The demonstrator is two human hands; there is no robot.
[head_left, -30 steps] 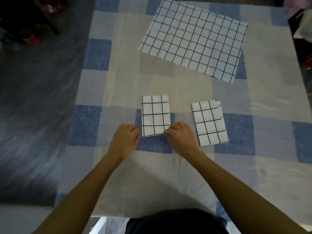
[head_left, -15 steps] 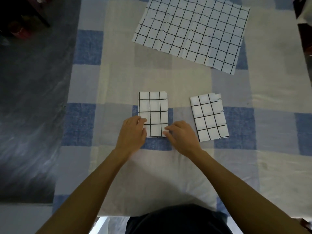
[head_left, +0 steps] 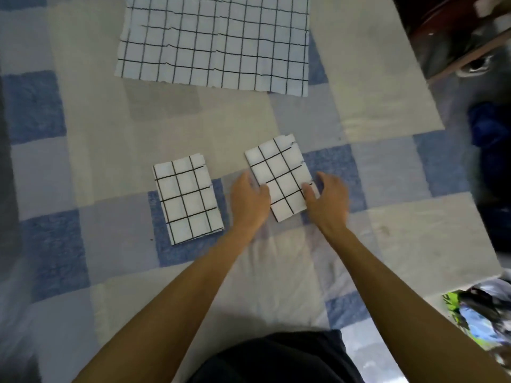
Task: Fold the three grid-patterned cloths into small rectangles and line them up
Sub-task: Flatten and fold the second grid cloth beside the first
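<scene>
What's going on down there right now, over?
Both hands, left and right, flank the right folded cloth, fingers on its edges. Left folded cloth lies free. Third cloth unfolded. Nothing in the way.

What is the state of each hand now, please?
Left hand: open, fingers on the right folded cloth.
Right hand: open, touching the same cloth's other edge.

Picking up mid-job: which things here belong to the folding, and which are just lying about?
Job: left folded cloth; right folded cloth, flanked by left hand and right hand; unfolded cloth.
Lying about: blue bundle; colourful clutter.
</scene>
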